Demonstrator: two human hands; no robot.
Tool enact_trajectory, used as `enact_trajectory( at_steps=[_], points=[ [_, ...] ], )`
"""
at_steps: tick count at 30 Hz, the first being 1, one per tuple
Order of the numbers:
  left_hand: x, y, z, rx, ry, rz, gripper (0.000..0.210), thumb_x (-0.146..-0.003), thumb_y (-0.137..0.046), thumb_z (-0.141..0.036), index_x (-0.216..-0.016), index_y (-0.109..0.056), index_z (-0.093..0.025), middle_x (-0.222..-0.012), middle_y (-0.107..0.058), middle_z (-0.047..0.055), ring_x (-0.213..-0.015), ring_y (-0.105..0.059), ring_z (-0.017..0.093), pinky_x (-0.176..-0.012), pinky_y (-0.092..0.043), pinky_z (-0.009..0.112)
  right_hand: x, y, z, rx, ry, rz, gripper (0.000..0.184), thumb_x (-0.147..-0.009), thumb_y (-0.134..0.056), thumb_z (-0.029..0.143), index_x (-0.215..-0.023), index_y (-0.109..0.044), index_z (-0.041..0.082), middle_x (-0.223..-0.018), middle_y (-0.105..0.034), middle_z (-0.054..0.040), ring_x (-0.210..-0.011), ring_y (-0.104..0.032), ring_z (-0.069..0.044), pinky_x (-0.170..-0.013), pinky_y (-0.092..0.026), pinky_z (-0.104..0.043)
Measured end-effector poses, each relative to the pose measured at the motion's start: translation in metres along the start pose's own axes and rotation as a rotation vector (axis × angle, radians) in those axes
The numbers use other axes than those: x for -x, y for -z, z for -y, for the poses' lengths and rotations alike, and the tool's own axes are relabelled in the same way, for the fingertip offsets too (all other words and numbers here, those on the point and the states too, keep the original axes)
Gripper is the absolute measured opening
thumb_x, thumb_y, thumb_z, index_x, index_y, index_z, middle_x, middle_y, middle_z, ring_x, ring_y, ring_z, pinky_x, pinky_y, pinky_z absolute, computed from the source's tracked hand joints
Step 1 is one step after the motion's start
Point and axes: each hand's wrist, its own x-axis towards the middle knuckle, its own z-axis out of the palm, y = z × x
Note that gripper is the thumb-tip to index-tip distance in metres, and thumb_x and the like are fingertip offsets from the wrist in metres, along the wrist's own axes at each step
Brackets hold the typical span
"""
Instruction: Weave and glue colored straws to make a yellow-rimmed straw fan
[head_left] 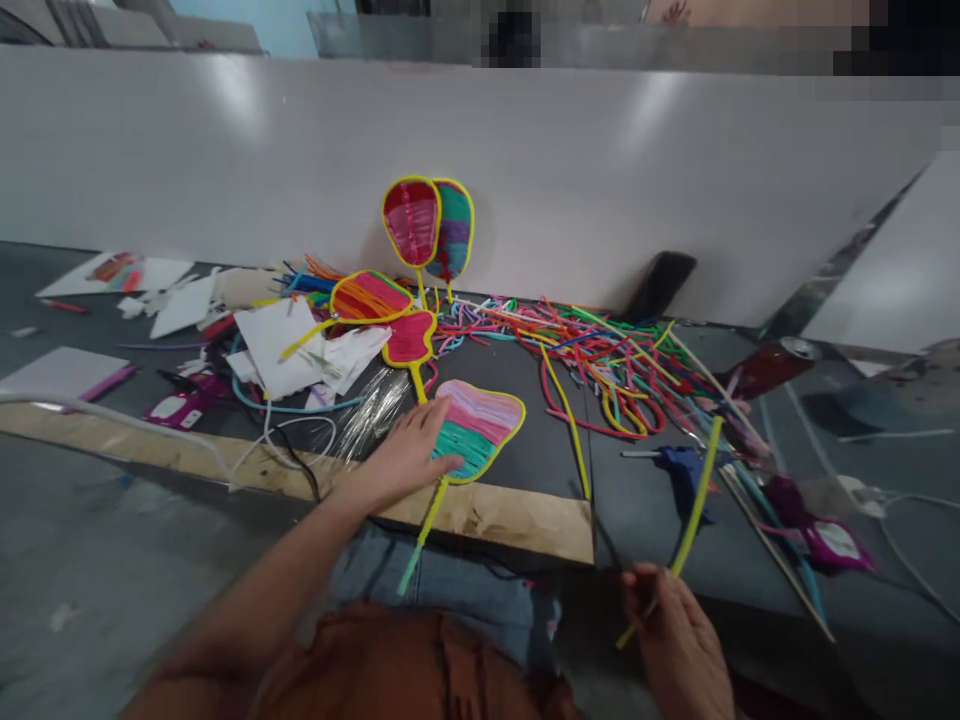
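Observation:
My left hand [405, 450] lies flat, fingers stretched out, on the left side of a small hand fan [486, 432]. The fan has pink, crimson and green bands, a yellow fuzzy rim and a yellow handle with a green end, which sticks out past the table's front edge. At the lower right, my right hand [679, 630] pinches a yellow pipe cleaner [701, 495] near its lower end; the long part points up and a short end shows below. Another yellow pipe cleaner [568, 425] lies on the dark table between the hands.
Several finished-looking fans [411, 222] lean or lie at the back. A heap of coloured pipe cleaners [600, 360] spreads along the wall. On the right are a blue glue gun [684, 475], a red can [772, 368] and a purple device [821, 530]. White paper [281, 345] lies left.

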Motion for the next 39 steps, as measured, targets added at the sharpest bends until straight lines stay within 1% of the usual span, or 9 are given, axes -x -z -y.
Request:
enact_trajectory(
  at_steps=[4, 7, 10, 14, 18, 24, 28, 31, 39],
  points=[
    [0.044, -0.027, -0.007, -0.080, 0.150, 0.108, 0.092, -0.076, -0.063, -0.053, -0.147, -0.024, -0.008, -0.144, -0.042, 0.024, -0.134, -0.038, 0.037, -0.107, -0.032, 0.052, 0.009, -0.006, 0.015, -0.052, 0.082, 0.037, 0.032, -0.061, -0.082, 0.046, -0.072, -0.069, 0.019, -0.070, -0.066, -0.0017, -0.060, -0.061, -0.013, -0.053, -0.051, -0.021],
    [0.051, -0.036, -0.017, -0.160, 0.204, 0.063, 0.091, -0.076, -0.066, -0.047, -0.147, -0.024, -0.010, -0.142, -0.045, 0.022, -0.132, -0.039, 0.036, -0.107, -0.031, 0.051, 0.011, -0.012, 0.023, -0.050, 0.134, 0.047, 0.031, -0.062, -0.082, 0.044, -0.073, -0.069, 0.018, -0.069, -0.064, -0.0019, -0.059, -0.059, -0.012, -0.053, -0.050, -0.022],
    [0.050, -0.038, -0.022, -0.194, 0.212, 0.023, 0.082, -0.079, -0.062, -0.038, -0.148, -0.025, -0.013, -0.139, -0.049, 0.019, -0.129, -0.042, 0.034, -0.106, -0.031, 0.051, 0.009, -0.022, 0.018, -0.030, 0.092, 0.068, 0.031, -0.065, -0.080, 0.046, -0.074, -0.069, 0.018, -0.069, -0.063, -0.0019, -0.058, -0.057, -0.012, -0.053, -0.048, -0.023],
    [0.050, -0.034, -0.019, -0.161, 0.191, 0.036, 0.077, -0.081, -0.055, -0.025, -0.149, -0.022, -0.013, -0.140, -0.049, 0.017, -0.130, -0.041, 0.032, -0.106, -0.030, 0.049, 0.007, -0.033, 0.008, 0.004, 0.041, 0.104, 0.033, -0.065, -0.080, 0.046, -0.073, -0.068, 0.017, -0.068, -0.064, -0.0023, -0.058, -0.057, -0.012, -0.054, -0.048, -0.023],
    [0.052, -0.021, -0.008, -0.121, 0.110, 0.117, 0.077, -0.077, -0.047, -0.012, -0.150, -0.021, -0.014, -0.139, -0.050, 0.016, -0.129, -0.042, 0.029, -0.106, -0.031, 0.048, 0.003, -0.042, 0.011, -0.006, 0.032, 0.135, 0.034, -0.064, -0.080, 0.048, -0.072, -0.069, 0.017, -0.068, -0.065, -0.0031, -0.060, -0.057, -0.013, -0.055, -0.048, -0.024],
    [0.051, -0.001, 0.012, -0.140, 0.000, 0.176, 0.076, -0.074, -0.038, -0.005, -0.148, -0.029, -0.021, -0.148, -0.042, 0.011, -0.135, -0.036, 0.029, -0.108, -0.026, 0.052, -0.010, -0.052, 0.014, -0.012, 0.136, 0.140, 0.033, -0.069, -0.076, 0.050, -0.072, -0.069, 0.018, -0.070, -0.064, -0.0023, -0.065, -0.057, -0.014, -0.061, -0.048, -0.024],
    [0.056, -0.004, 0.015, -0.163, -0.013, 0.171, 0.073, -0.077, -0.036, -0.007, -0.148, -0.029, -0.018, -0.147, -0.042, 0.012, -0.136, -0.034, 0.029, -0.109, -0.024, 0.054, -0.013, -0.058, 0.012, 0.012, 0.160, 0.138, 0.037, -0.075, -0.069, 0.055, -0.076, -0.069, 0.019, -0.056, -0.051, 0.0037, -0.049, -0.043, -0.007, -0.045, -0.036, -0.018],
    [0.060, -0.007, 0.017, -0.164, -0.039, 0.157, 0.071, -0.079, -0.037, -0.010, -0.148, -0.026, -0.017, -0.143, -0.047, 0.013, -0.130, -0.042, 0.029, -0.106, -0.031, 0.048, -0.013, -0.060, 0.014, 0.032, 0.149, 0.153, 0.038, -0.076, -0.067, 0.057, -0.080, -0.068, 0.019, -0.054, -0.051, 0.0048, -0.042, -0.041, -0.006, -0.040, -0.030, -0.018],
    [0.063, -0.003, 0.026, -0.068, -0.104, 0.163, 0.067, -0.087, -0.036, -0.014, -0.150, -0.016, -0.016, -0.125, -0.058, 0.014, -0.114, -0.056, 0.025, -0.096, -0.044, 0.039, -0.017, -0.057, 0.013, 0.002, 0.138, 0.214, 0.037, -0.073, -0.071, 0.055, -0.079, -0.068, 0.019, -0.061, -0.063, 0.0003, -0.051, -0.058, -0.012, -0.051, -0.047, -0.025]
  ],
)
